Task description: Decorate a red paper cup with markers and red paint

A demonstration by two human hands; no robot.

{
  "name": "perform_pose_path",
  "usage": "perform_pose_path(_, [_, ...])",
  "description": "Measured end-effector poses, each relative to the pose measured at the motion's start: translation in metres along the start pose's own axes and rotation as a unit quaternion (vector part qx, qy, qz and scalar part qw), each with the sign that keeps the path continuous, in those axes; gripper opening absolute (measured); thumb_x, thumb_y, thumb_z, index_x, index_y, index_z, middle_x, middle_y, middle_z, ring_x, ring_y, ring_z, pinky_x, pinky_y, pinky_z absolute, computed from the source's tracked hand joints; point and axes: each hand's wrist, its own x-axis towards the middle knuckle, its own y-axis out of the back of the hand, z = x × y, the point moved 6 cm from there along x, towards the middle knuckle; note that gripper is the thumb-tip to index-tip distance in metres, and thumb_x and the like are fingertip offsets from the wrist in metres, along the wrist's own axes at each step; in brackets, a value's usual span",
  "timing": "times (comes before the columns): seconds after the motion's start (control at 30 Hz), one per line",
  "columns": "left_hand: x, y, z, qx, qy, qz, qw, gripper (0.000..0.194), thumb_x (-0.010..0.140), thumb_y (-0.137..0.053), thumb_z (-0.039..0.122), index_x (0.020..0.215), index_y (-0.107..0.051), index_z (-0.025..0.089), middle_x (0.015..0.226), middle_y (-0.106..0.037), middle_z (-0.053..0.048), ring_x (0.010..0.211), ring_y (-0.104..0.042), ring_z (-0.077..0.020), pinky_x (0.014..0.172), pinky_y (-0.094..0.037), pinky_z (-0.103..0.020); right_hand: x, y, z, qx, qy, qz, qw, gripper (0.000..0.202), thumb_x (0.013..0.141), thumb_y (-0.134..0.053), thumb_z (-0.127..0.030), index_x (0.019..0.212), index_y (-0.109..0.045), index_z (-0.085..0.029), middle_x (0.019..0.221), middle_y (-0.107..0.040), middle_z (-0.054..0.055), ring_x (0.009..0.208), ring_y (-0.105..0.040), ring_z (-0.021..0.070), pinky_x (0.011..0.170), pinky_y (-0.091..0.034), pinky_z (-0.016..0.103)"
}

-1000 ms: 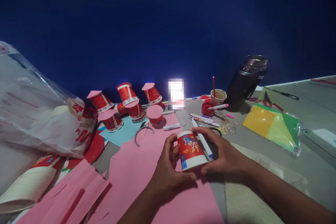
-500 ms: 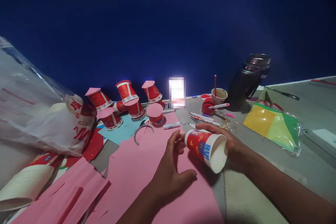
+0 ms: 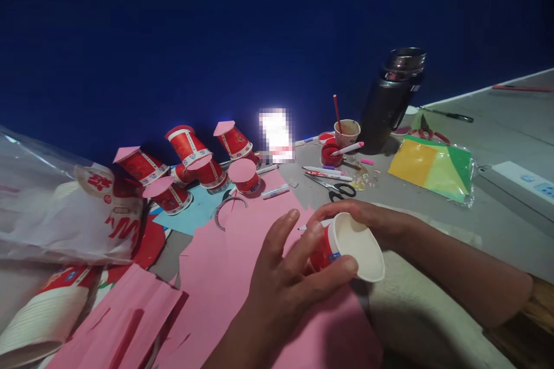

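Note:
A red printed paper cup (image 3: 359,248) lies tipped between my two hands, its white open mouth facing me and a little right. My left hand (image 3: 294,277) is closed around its near left side, with the thumb along the cup near the rim. Closed over the far upper side is my right hand (image 3: 372,216), its fingertips partly hidden by the cup. A white marker (image 3: 305,228) with a bluish tip pokes out beside the right fingers; its grip is hidden. Beneath the hands spreads pink paper (image 3: 225,288). Black-handled scissors (image 3: 340,189) lie just beyond.
Several red cups with pink paper tops (image 3: 167,193) stand at the back left, beside a plastic bag (image 3: 56,202). A dark flask (image 3: 389,104), a cup with a brush (image 3: 347,134) and a power strip (image 3: 519,184) are at right. Stacked cups (image 3: 47,317) lie front left.
My left hand has come up to the cup and closed on it. The cup has turned more toward me. The view has shifted, and the scissors' handles now show.

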Motion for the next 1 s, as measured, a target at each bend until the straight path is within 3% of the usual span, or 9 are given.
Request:
perform_pose_path(0.1, [0.004, 0.000, 0.009, 0.029, -0.023, -0.046, 0.998, 0.057, 0.096, -0.070, 0.010, 0.147, -0.059, 0.034, 0.144, -0.069, -0.004, 0.164, -0.033, -0.0268, 0.130, -0.043, -0.051, 0.000, -0.005, 0.001, 0.002, 0.003, -0.015, 1.000, 0.078, 0.076, -0.081, -0.078, 0.121, -0.079, -0.014, 0.099, -0.082, 0.011, 0.082, -0.077, 0.0223, 0.073, -0.060, 0.030])
perform_pose_path(0.2, [0.003, 0.000, 0.006, -0.005, 0.003, -0.061, 0.998, 0.075, 0.097, -0.069, 0.011, 0.163, -0.039, 0.030, 0.147, -0.068, -0.009, 0.164, -0.033, -0.0302, 0.129, -0.042, -0.056, 0.000, -0.005, 0.004, 0.021, 0.007, -0.014, 1.000, 0.080, 0.075, -0.083, -0.077, 0.125, -0.077, -0.014, 0.106, -0.081, 0.012, 0.090, -0.078, 0.0235, 0.080, -0.060, 0.031])
perform_pose_path(0.27, [0.002, 0.000, -0.002, -0.056, 0.051, -0.065, 0.995, 0.086, 0.096, -0.073, 0.018, 0.168, -0.028, 0.030, 0.153, -0.062, -0.013, 0.163, -0.033, -0.0350, 0.128, -0.042, -0.061, 0.000, 0.000, 0.001, 0.011, 0.033, 0.013, 0.999, 0.089, 0.067, -0.089, -0.076, 0.132, -0.075, -0.017, 0.120, -0.080, 0.014, 0.106, -0.077, 0.0277, 0.091, -0.060, 0.035])
perform_pose_path(0.37, [-0.001, 0.000, -0.020, -0.111, 0.138, -0.061, 0.982, 0.094, 0.088, -0.082, 0.027, 0.165, -0.028, 0.033, 0.159, -0.052, -0.017, 0.158, -0.041, -0.0409, 0.124, -0.045, -0.063, -0.004, 0.008, -0.011, -0.028, 0.099, 0.069, 0.992, 0.102, 0.057, -0.094, -0.076, 0.141, -0.070, -0.024, 0.141, -0.073, 0.015, 0.128, -0.069, 0.0351, 0.107, -0.056, 0.046])
perform_pose_path(0.5, [-0.006, 0.000, -0.043, -0.142, 0.234, -0.038, 0.961, 0.096, 0.077, -0.088, 0.030, 0.156, -0.035, 0.032, 0.151, -0.051, -0.015, 0.143, -0.054, -0.0402, 0.117, -0.050, -0.063, -0.010, 0.018, -0.021, -0.085, 0.159, 0.149, 0.972, 0.102, 0.057, -0.098, -0.068, 0.145, -0.067, -0.027, 0.147, -0.069, 0.017, 0.119, -0.071, 0.0352, 0.106, -0.057, 0.055])
perform_pose_path(0.67, [-0.010, -0.006, -0.055, -0.173, 0.329, -0.013, 0.928, 0.089, 0.071, -0.084, 0.023, 0.149, -0.043, 0.033, 0.143, -0.049, -0.011, 0.138, -0.053, -0.0371, 0.112, -0.054, -0.059, -0.023, 0.022, -0.027, -0.138, 0.211, 0.252, 0.934, 0.068, 0.079, -0.091, -0.050, 0.140, -0.069, -0.031, 0.136, -0.075, 0.014, 0.110, -0.071, 0.0295, 0.090, -0.065, 0.047])
perform_pose_path(0.8, [-0.012, -0.010, -0.058, -0.178, 0.375, 0.009, 0.910, 0.086, 0.066, -0.081, 0.018, 0.144, -0.048, 0.033, 0.137, -0.050, -0.009, 0.136, -0.052, -0.0362, 0.114, -0.052, -0.061, -0.032, -0.001, -0.036, -0.243, 0.253, 0.197, 0.916, 0.078, 0.076, -0.092, -0.058, 0.146, -0.067, -0.033, 0.133, -0.077, 0.013, 0.101, -0.074, 0.0297, 0.088, -0.066, 0.046])
perform_pose_path(0.93, [-0.016, -0.014, -0.062, -0.168, 0.390, -0.006, 0.905, 0.086, 0.066, -0.081, 0.017, 0.144, -0.048, 0.032, 0.138, -0.049, -0.010, 0.136, -0.052, -0.0359, 0.116, -0.049, -0.060, -0.036, -0.010, -0.037, -0.324, 0.268, 0.260, 0.869, 0.022, 0.099, -0.074, -0.041, 0.117, -0.082, -0.030, 0.087, -0.083, 0.005, 0.075, -0.076, 0.0226, 0.072, -0.065, 0.035])
perform_pose_path(1.0, [-0.018, -0.015, -0.064, -0.162, 0.395, -0.012, 0.904, 0.085, 0.068, -0.082, 0.018, 0.145, -0.047, 0.032, 0.139, -0.049, -0.010, 0.137, -0.052, -0.0355, 0.117, -0.049, -0.059, -0.035, -0.013, -0.036, -0.360, 0.304, 0.278, 0.837, 0.016, 0.100, -0.073, -0.038, 0.105, -0.085, -0.030, 0.078, -0.081, 0.004, 0.074, -0.076, 0.0220, 0.071, -0.063, 0.032])
